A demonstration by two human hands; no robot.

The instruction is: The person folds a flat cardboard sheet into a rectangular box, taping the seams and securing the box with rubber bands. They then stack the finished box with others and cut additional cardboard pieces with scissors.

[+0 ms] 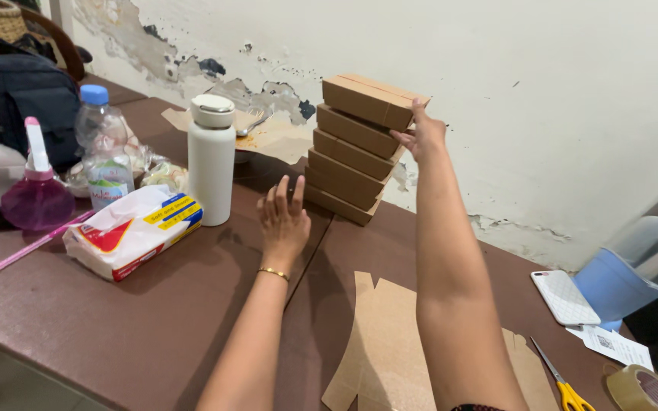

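Note:
A stack of several flat brown cardboard boxes (353, 148) stands on the dark brown table (116, 320) near the wall. My right hand (421, 134) rests against the right side of the stack, fingers on the top box (367, 99). My left hand (283, 219) lies flat on the table just left of the stack's bottom box, fingers apart, holding nothing. A gold bracelet sits on the left wrist. An unfolded cardboard sheet (378, 350) lies on the table under my right forearm.
To the left stand a white flask (212, 158), a plastic water bottle (104, 148), a tissue pack (132, 230) and a pink spray bottle (36, 192). At right lie a white phone (565, 297), yellow-handled scissors (561, 384), a tape roll (641, 390) and a blue jug (637, 270).

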